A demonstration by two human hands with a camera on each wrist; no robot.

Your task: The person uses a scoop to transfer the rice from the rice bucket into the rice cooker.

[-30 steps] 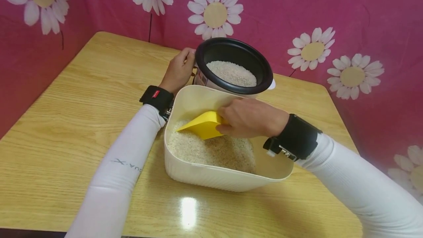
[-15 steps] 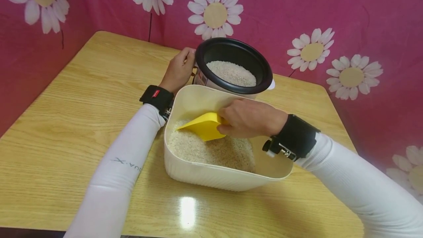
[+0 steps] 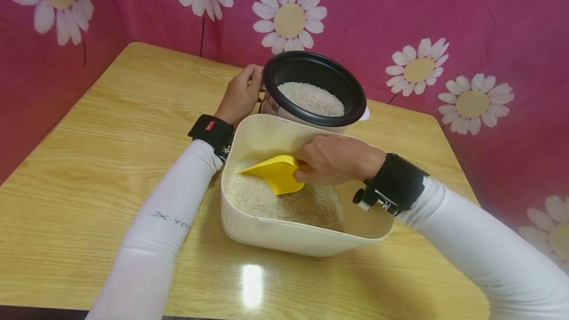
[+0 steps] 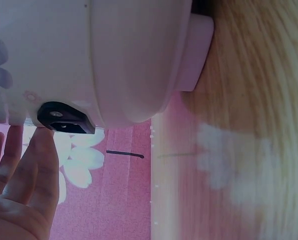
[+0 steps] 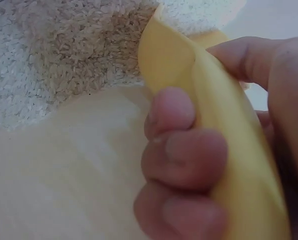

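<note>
My right hand (image 3: 335,159) grips the handle of a yellow scoop (image 3: 277,174), with its fingers curled round it in the right wrist view. The scoop's blade lies tilted in the rice (image 5: 64,50), inside a cream bin (image 3: 284,238). Behind the bin stands a rice cooker (image 4: 134,60) with a black inner pot (image 3: 317,63), which holds some white rice (image 3: 313,99). My left hand (image 3: 240,95) holds the cooker's left side near its rim. In the left wrist view its fingers meet the wall beside a black power socket (image 4: 66,118); their tips are partly hidden.
The wooden table (image 3: 111,162) carries both containers, which stand close together. A pink cloth (image 3: 355,9) with white flowers hangs along the table's back and sides. A small white tab (image 3: 366,114) juts from the cooker's right side.
The right hand and yellow scoop have shifted slightly down in the bin, and the blade's lower edge now sits lower over the rice. The left hand and the cooker stay put.
</note>
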